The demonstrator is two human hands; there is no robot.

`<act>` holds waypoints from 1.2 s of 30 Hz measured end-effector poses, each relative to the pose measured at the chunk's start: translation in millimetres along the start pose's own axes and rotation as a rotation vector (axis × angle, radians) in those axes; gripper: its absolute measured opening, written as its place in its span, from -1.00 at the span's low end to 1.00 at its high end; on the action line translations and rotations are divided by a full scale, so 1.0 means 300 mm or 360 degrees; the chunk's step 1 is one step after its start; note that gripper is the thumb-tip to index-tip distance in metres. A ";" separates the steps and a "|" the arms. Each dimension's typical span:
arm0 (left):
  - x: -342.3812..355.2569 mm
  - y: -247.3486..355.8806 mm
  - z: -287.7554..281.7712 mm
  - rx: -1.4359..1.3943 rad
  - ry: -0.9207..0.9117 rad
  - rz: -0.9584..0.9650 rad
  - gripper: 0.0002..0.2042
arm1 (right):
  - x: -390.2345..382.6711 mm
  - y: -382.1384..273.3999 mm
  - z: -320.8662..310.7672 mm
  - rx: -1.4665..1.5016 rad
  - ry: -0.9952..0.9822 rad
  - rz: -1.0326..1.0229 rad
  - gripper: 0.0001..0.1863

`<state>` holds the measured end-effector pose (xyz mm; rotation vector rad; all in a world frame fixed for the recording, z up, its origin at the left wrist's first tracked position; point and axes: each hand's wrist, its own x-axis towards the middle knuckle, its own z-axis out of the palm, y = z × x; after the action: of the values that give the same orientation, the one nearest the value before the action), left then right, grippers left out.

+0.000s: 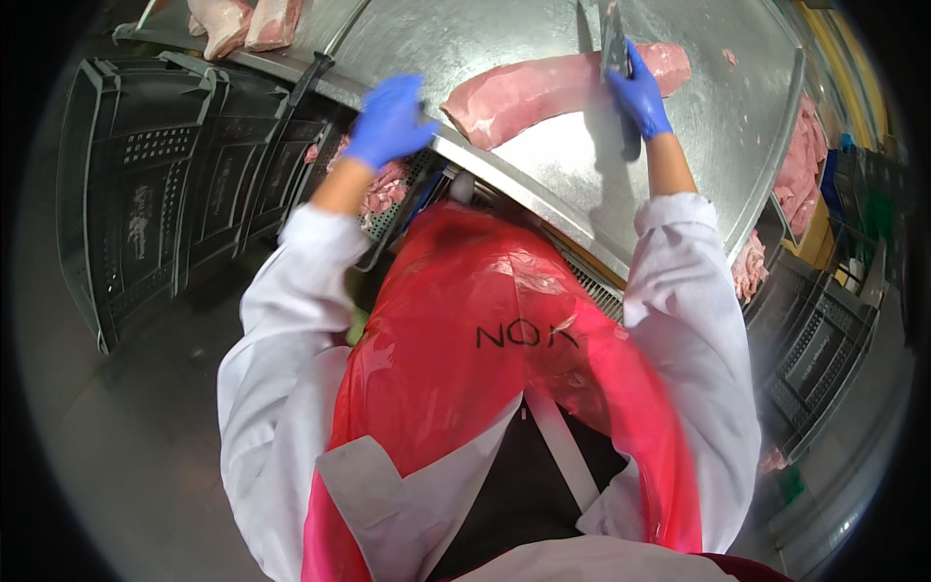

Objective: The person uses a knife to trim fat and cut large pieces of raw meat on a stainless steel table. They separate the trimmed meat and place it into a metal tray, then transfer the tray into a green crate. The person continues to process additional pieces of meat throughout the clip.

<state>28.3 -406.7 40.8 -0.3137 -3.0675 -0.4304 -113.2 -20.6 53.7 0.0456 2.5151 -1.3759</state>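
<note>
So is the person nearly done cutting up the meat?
Not nearly. Done: meat pieces already lie in the crate below the steel table. In hand: the right hand holds a knife on the long pink loin, which looks mostly whole; the left hand hovers at the table's edge. Left: more cuts wait behind.

Long pink pork loin [553, 92] lies flat, knife [613, 44] blade upon it

Worktop [543, 184]: brushed, dully reflective sheet metal. Meat loin [543, 92]: moist, smooth, pale pink. Both hands, left hand [390, 121] and right hand [640, 97]: matt blue rubbery gloves. Knife [613, 44]: bare metal. Apron [485, 339]: glossy, wrinkled red plastic film. Crate [165, 184] at 9 o'clock: matt dark perforated plastic.
</note>
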 end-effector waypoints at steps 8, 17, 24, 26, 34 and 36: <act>0.399 0.383 0.104 -0.0161 -0.0625 0.0053 -0.48 | 0.198 0.141 -0.051 -0.0554 0.0305 0.0076 -0.19; 0.316 0.438 0.209 0.0053 0.0011 0.0382 -0.77 | 0.047 0.021 -0.055 -0.0328 0.0319 -0.0344 -0.21; 0.357 0.263 0.177 -0.0347 -0.0288 0.0093 -0.47 | 0.128 0.011 -0.078 -0.0384 0.0263 -0.0182 -0.23; 0.321 0.296 0.155 -0.0189 0.0051 0.0297 -0.37 | 0.260 0.007 -0.149 -0.0515 0.0160 0.0063 -0.24; 0.466 0.084 0.355 0.0373 0.0133 0.0661 -0.44 | 0.252 0.191 -0.223 -0.0864 0.0130 0.0076 -0.19; 0.584 0.098 0.330 0.0333 0.0076 0.0431 -0.41 | 0.051 0.147 -0.206 -0.0533 0.0184 0.0328 -0.16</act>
<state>-137.2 -317.8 -36.9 -0.6855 -2.9278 -0.1029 -134.9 53.1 45.1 0.3157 2.7117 -0.8868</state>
